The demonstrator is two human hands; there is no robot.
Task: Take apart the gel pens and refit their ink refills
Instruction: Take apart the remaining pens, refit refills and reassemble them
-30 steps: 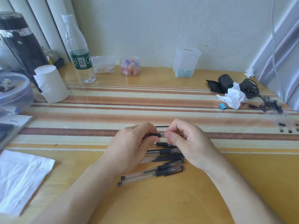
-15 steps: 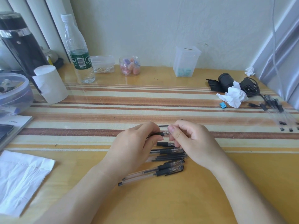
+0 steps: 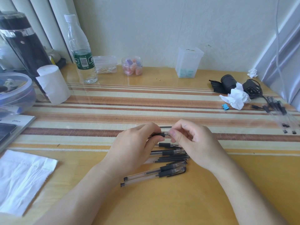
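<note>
Pen (image 3: 160, 135), clear-tipped, seemingly further out

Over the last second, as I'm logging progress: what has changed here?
The right hand has eased slightly rightward, baring a bit more of the held pen beside the left hand. Both hands keep their grip on it; the pile of pens below lies unmoved.
</note>
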